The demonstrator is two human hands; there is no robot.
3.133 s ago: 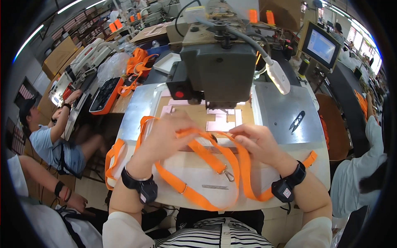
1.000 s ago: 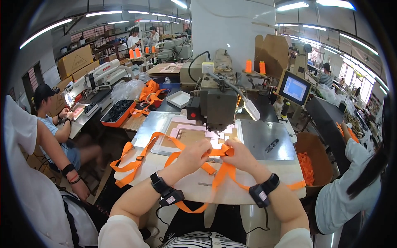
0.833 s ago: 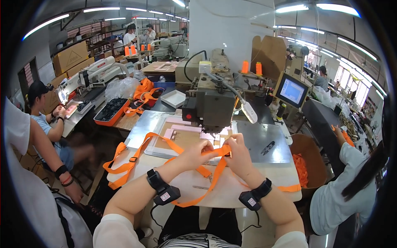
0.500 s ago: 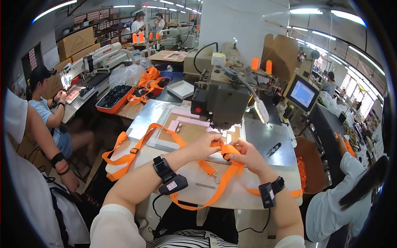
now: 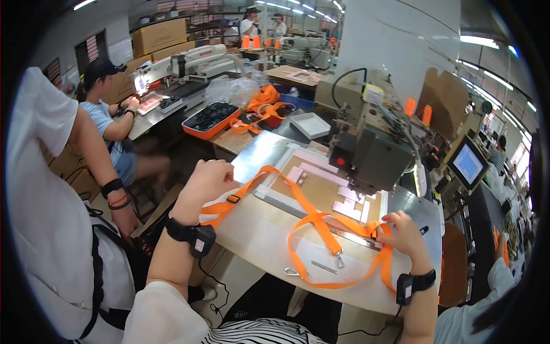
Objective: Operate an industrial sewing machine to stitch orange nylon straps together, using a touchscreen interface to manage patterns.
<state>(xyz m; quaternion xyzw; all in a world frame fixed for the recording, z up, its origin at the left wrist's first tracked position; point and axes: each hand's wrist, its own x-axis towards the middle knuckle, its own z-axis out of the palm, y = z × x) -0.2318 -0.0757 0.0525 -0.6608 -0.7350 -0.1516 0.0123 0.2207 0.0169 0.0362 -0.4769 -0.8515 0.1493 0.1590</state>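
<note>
One flat, woven orange webbing strap [image 5: 312, 204] loops over the smooth, pale tabletop [image 5: 258, 243] before the sewing machine [image 5: 375, 155], its long axis running left to right, a metal snap hook [image 5: 339, 260] pointing toward the wearer. Front-right of the machine, the right hand [image 5: 407, 234] pinches webbing beside a black buckle [image 5: 374, 231]. Front-left, the left hand [image 5: 207, 180] curls; whether it grips anything cannot be told. Bare tabletop separates the strap's near loop from that hand. Farther, left of the machine, open steel plate [image 5: 260, 150] borders a straight-edged template [image 5: 312, 189].

Ceiling tubes [image 5: 479, 41] shine white and bright (straight edges bend rimward).
</note>
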